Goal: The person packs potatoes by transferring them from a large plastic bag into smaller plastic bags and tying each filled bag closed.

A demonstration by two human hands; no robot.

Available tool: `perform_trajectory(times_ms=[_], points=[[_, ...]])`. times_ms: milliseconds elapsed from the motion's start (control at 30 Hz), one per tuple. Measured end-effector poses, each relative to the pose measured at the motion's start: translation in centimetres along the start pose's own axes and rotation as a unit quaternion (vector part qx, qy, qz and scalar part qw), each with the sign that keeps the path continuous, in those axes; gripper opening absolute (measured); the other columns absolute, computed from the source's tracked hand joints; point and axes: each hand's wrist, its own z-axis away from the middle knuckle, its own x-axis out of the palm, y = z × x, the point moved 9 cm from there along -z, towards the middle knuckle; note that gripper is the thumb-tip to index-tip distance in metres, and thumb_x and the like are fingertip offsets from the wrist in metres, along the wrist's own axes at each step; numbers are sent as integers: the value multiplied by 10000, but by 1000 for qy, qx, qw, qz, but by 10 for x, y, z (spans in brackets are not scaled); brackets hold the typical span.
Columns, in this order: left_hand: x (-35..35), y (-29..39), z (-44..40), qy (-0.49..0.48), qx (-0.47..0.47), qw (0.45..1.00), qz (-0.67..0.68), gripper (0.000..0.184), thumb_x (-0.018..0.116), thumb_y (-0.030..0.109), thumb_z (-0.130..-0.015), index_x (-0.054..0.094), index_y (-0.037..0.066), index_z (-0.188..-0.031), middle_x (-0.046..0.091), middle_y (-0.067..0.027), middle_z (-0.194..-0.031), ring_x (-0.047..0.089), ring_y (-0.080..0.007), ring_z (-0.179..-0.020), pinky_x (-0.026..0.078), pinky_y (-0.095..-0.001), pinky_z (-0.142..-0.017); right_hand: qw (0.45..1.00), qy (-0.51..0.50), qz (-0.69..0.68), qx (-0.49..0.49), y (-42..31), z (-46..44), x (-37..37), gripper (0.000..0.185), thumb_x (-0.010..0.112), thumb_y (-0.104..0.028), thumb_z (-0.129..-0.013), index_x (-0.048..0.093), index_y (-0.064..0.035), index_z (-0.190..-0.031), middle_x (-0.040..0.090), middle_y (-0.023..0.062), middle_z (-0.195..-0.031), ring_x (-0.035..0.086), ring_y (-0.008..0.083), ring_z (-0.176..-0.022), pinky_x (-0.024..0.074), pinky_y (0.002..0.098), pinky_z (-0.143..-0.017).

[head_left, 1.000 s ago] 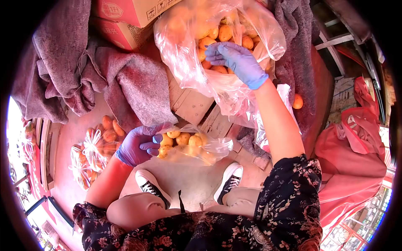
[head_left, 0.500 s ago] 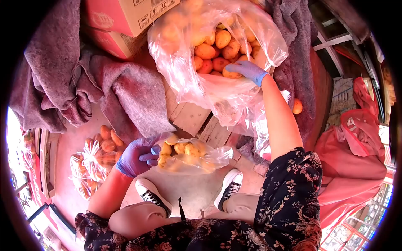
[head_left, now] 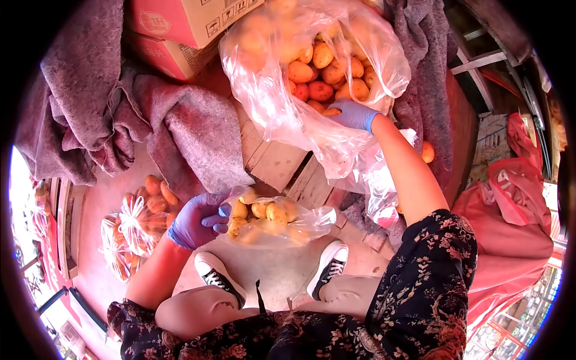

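My left hand, in a blue glove, is closed on the edge of a small clear plastic bag that holds several yellow potatoes. My right hand, gloved too, reaches into the near right part of a large open clear bag full of orange-brown potatoes. Its fingertips are at a potato and partly hidden by it and the plastic, so its grip is unclear.
Tied bags of long potatoes lie on the floor at the left. Red cartons stand at the upper left beside a grey blanket. One loose potato rests on cloth at the right. Red fabric hangs further right.
My right hand has moved down from above the potatoes to the near side of the large bag. My left hand keeps its hold on the small bag.
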Motion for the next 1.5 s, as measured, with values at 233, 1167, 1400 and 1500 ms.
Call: perform_trajectory(times_ms=[233, 1167, 1400, 1500], points=[[14, -4, 1, -9, 1, 1000, 11, 281, 488, 196, -883, 509, 75, -1136, 583, -23, -730, 327, -58, -446, 275, -212, -501, 977, 26, -208, 48, 22, 3, -1, 409, 572, -383, -823, 625, -26, -1016, 637, 105, -997, 587, 205, -941, 439, 294, -811], [9, -19, 34, -67, -18, 998, 8, 379, 450, 203, -871, 474, 69, -1224, 624, -77, -857, 345, -36, -467, 314, -197, -518, 988, -74, 15, -136, -195, 116, 221, 651, 536, -553, -783, 493, -32, -1170, 465, 260, -1153, 512, 387, -1001, 422, 451, -850], [-9, -19, 39, 12, 9, 990, -139, 289, 440, 244, -870, 552, 26, -1024, 627, -169, -913, 386, -86, -462, 422, -276, -565, 956, -264, 58, -116, -150, 176, 214, 432, 463, -460, -851, 615, -64, -937, 624, 188, -762, 616, 343, -744, 469, 462, -700], [9, -24, 41, 18, -20, 977, -213, 336, 452, 202, -852, 543, -41, -1066, 626, -142, -800, 404, -84, -460, 397, -237, -513, 956, -261, -20, -128, -144, 185, 217, 340, 460, -379, -869, 624, -87, -924, 630, 159, -786, 609, 338, -750, 469, 450, -706]])
